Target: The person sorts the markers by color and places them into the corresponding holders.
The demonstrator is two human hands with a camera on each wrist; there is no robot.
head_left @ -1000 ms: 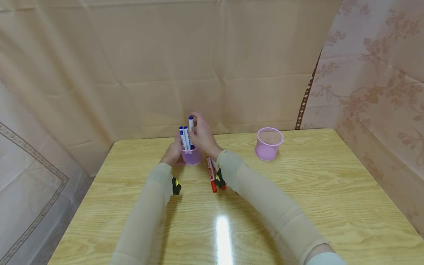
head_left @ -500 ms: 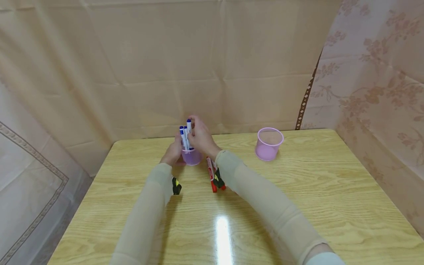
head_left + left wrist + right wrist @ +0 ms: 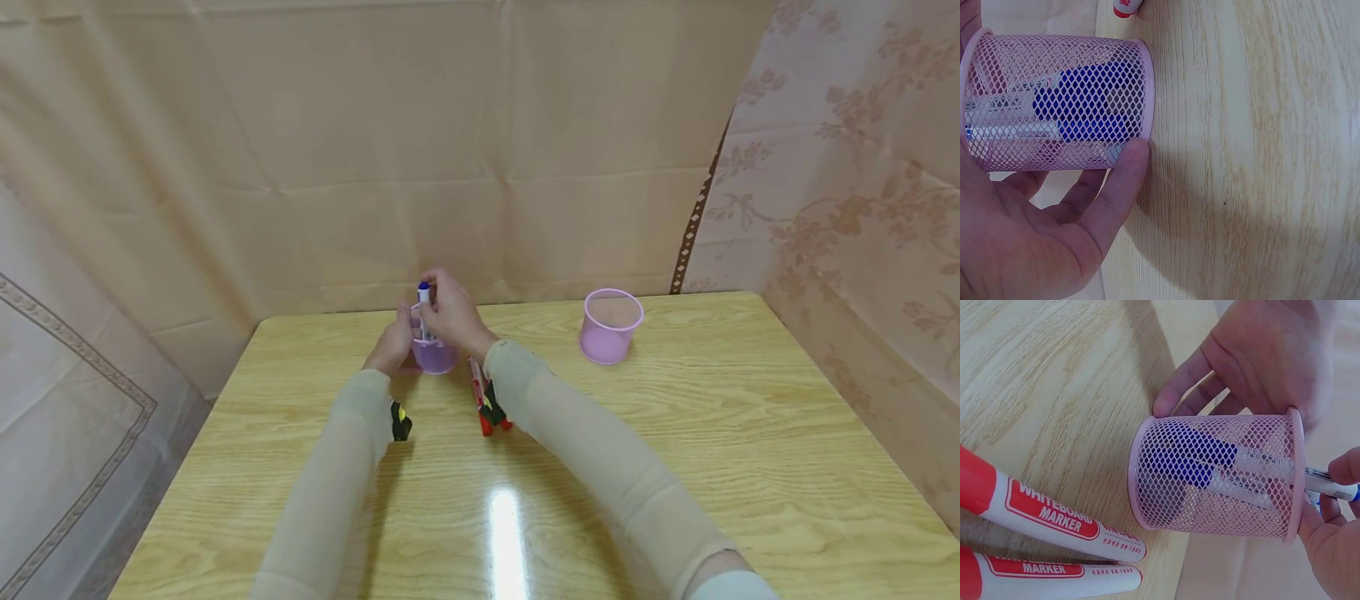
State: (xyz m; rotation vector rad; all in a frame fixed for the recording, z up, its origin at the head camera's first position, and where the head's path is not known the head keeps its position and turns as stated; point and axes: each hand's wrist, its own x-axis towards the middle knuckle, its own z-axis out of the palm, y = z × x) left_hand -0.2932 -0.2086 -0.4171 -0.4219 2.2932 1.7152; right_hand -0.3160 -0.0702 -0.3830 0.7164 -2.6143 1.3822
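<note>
A pink mesh pen holder (image 3: 435, 357) stands at the back of the table, left of the middle. My left hand (image 3: 391, 343) holds its left side, one fingertip low near its base in the left wrist view. My right hand (image 3: 456, 318) is over the mouth, its thumb and fingers pinching the upper end of a white whiteboard marker with a blue end (image 3: 1330, 485). Through the mesh, blue-capped markers (image 3: 1085, 103) show, caps down. Two red whiteboard markers (image 3: 1054, 512) lie beside the holder, partly hidden under my right wrist in the head view.
A second pink mesh pen holder (image 3: 606, 342) stands to the right on the wooden table (image 3: 675, 467). Behind the table's back edge hangs a beige curtain (image 3: 360, 167), with patterned cloth (image 3: 862, 192) at the right.
My right hand has moved slightly down and left, lowering the marker into the holder. The blue-ended markers that stood up beside it no longer show there. My left hand stays put.
</note>
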